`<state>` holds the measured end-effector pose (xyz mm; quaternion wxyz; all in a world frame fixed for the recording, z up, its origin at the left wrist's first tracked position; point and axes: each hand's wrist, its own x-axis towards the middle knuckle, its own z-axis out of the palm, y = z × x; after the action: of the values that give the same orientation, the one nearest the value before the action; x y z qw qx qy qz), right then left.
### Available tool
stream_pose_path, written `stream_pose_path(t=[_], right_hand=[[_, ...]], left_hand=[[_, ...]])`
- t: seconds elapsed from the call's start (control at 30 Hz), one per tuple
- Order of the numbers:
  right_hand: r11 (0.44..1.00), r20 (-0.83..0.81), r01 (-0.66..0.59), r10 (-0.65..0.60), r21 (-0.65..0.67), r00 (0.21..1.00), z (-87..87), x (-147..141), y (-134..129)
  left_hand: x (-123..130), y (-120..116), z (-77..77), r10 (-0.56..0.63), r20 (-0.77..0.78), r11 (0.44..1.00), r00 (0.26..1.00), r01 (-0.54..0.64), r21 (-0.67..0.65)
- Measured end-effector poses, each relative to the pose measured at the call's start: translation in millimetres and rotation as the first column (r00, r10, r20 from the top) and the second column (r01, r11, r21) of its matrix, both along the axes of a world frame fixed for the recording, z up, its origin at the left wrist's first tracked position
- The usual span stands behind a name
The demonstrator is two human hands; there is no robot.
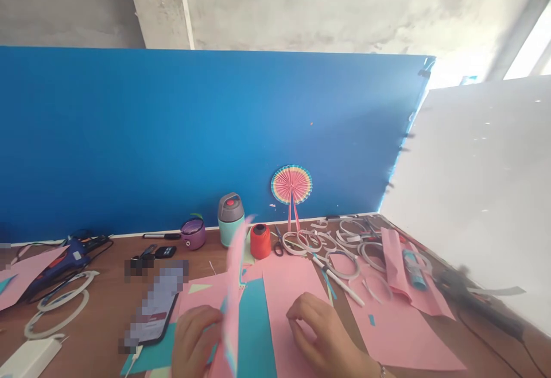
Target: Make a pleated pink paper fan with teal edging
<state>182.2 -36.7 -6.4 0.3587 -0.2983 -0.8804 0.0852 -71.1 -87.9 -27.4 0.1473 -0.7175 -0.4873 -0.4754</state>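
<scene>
Blurred by motion, an upright pink paper piece [233, 286] with some blue at its lower edge is held in my left hand [196, 335]. My right hand [316, 332] rests over a pink sheet [279, 286], its thumb and forefinger curled with a gap between them and nothing visible inside. Between the hands lies a teal sheet [256, 332], partly under the pink one. A round pleated paper fan [291, 184] in pink, yellow and blue leans on the blue panel behind.
Behind the papers stand a red thread spool [260, 241], a mint flask [231, 223] and a purple cup [193, 233]. A phone [157, 309] lies at left. White strip coils [344, 252], a white pen [340, 280] and pink sheets [400, 332] lie at right.
</scene>
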Motion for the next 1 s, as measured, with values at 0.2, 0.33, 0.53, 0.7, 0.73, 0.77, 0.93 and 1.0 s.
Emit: stream_pose_path(t=[0.2,0.33,0.53,0.7,0.73,0.77,0.93,1.0], right_hand=[[0.997,-0.149,-0.015,0.026,0.069,0.989,6.8,2,-4],[0.999,-0.138,-0.019,0.025,0.042,0.990,8.0,4,-6],[0.999,0.161,-0.049,0.049,-0.004,0.986,0.3,-4,-8],[1.000,0.357,-0.030,0.031,-0.009,0.934,-16.0,-6,0],[0.999,0.363,-0.019,0.030,-0.032,0.931,-17.0,-5,1],[0.998,0.362,-0.009,0.031,-0.062,0.932,-17.1,-3,3],[0.970,0.281,0.045,0.026,-0.241,0.959,-11.2,5,9],[0.961,0.258,0.022,0.052,-0.275,0.965,-8.0,7,10]], left_hand=[[19,8,22.0,0.001,-0.132,0.994,0.991,0.014,0.110],[34,13,16.8,-0.090,-0.257,0.991,0.962,0.113,0.077],[46,17,-2.0,-0.173,-0.423,0.984,0.889,0.176,-0.033],[41,16,-8.2,-0.277,-0.428,0.949,0.860,0.175,-0.262],[38,14,-6.6,-0.291,-0.405,0.931,0.867,0.159,-0.328],[35,13,-3.7,-0.292,-0.368,0.907,0.883,0.134,-0.399],[21,6,24.1,-0.236,-0.149,0.703,0.960,0.063,-0.708],[17,5,34.9,-0.244,-0.092,0.639,0.965,0.089,-0.764]])
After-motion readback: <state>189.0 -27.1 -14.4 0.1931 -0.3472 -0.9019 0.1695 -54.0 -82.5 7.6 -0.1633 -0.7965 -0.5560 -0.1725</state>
